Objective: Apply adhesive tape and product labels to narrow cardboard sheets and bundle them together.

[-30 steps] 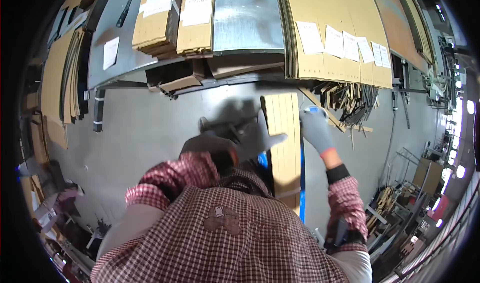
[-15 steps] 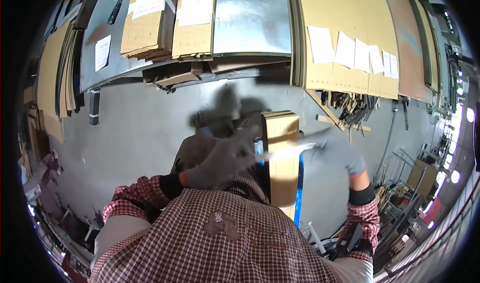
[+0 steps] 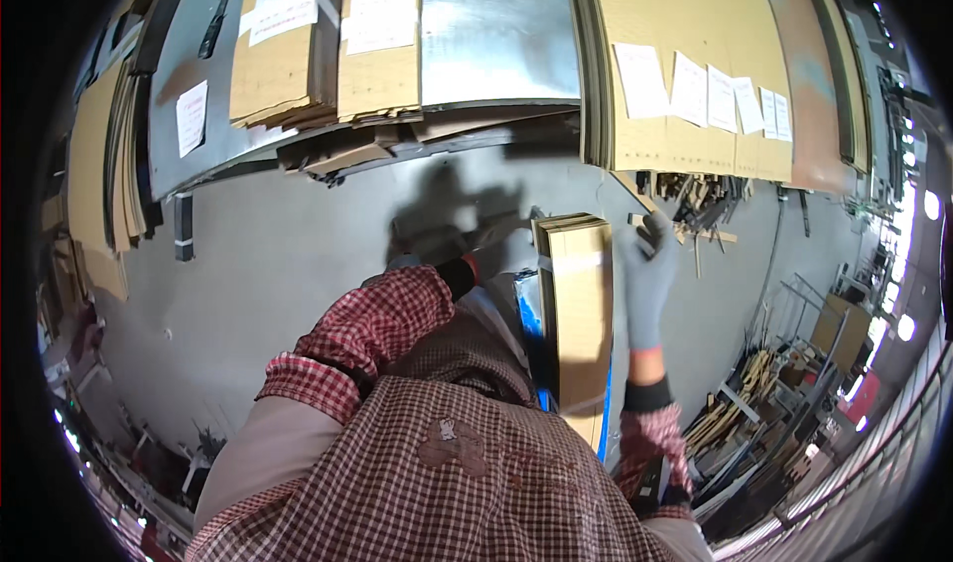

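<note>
A tall bundle of flat cardboard (image 3: 584, 314) stands in front of me, with a pale, see-through strip (image 3: 586, 261) lying across its upper part. Beside the bundle's left edge is my left hand (image 3: 504, 247), in a grey glove; its fingers are blurred and partly hidden in shadow. My right hand (image 3: 650, 279), also gloved in grey, is just off the bundle's right side. Its fingers are apart and loosely bent, with nothing visible in them. Blue material (image 3: 529, 304) shows along the bundle's sides.
Ahead is a metal-topped table (image 3: 496, 46) with cardboard stacks (image 3: 380, 66) and a large cardboard pile (image 3: 695, 16) bearing paper sheets. Dark and wooden strips (image 3: 705, 200) stick out beneath it. Scrap strips and metal frames (image 3: 764, 393) lie to the right.
The pale strip was stretched between both hands; now it lies across the bundle. My left hand has moved right and farther away, and my right hand has come in toward the bundle.
</note>
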